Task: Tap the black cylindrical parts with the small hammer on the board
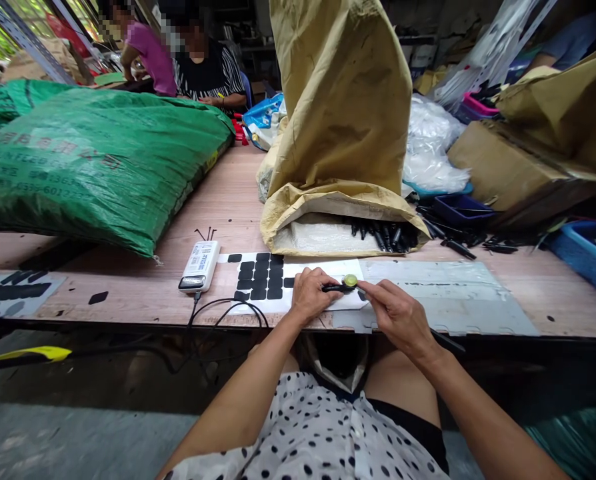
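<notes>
My left hand (312, 294) rests closed on the table edge, pinching a small black stick-like part (334, 288). My right hand (397, 313) meets it from the right, fingers pinched on a small yellow-green round piece (350, 281) at the end of that part. Both hands lie over a white backing sheet (298, 270) that carries several black adhesive pads (261, 275). Just behind, an open brown paper sack (343, 133) lies with many black parts (385, 237) spilling from its mouth.
A white power bank (199, 265) with a black cable lies left of the sheet. A big green woven sack (93, 153) fills the table's left. Cardboard, clear bags and blue trays (585, 250) crowd the right. Two people sit at the far end.
</notes>
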{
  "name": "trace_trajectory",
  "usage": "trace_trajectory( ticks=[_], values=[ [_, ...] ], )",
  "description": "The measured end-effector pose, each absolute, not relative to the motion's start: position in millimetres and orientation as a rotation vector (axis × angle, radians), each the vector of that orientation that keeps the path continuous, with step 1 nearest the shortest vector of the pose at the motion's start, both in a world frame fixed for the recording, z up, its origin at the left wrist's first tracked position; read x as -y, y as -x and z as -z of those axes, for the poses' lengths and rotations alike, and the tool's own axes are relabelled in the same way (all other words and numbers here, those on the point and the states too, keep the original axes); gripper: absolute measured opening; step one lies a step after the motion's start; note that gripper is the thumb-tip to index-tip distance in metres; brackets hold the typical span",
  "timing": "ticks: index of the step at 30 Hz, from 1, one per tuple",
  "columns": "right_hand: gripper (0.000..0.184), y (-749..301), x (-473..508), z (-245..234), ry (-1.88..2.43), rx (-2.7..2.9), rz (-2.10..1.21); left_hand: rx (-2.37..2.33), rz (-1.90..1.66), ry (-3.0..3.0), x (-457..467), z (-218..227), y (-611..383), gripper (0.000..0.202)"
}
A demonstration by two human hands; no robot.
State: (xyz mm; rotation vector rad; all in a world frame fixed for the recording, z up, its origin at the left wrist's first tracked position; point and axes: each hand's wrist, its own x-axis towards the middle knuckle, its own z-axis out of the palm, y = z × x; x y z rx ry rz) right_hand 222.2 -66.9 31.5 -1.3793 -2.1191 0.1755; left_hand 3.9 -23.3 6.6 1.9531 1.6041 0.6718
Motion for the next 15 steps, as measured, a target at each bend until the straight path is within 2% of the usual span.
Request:
trace_trajectory(
  ticks=[9, 15],
  values=[
    [0.037, -237.7, 63.9, -25.8, 1.437, 2.067, -0.252, -1.601, -0.664, -1.966, 22.8, -6.9, -3.2, 0.021],
    [0.034, -262.2, 25.7, -25.7, 1.513, 1.949, -0.064, -1.579, -0.666, -1.998, 23.2, -5.8, -1.5, 0.022]
  ],
)
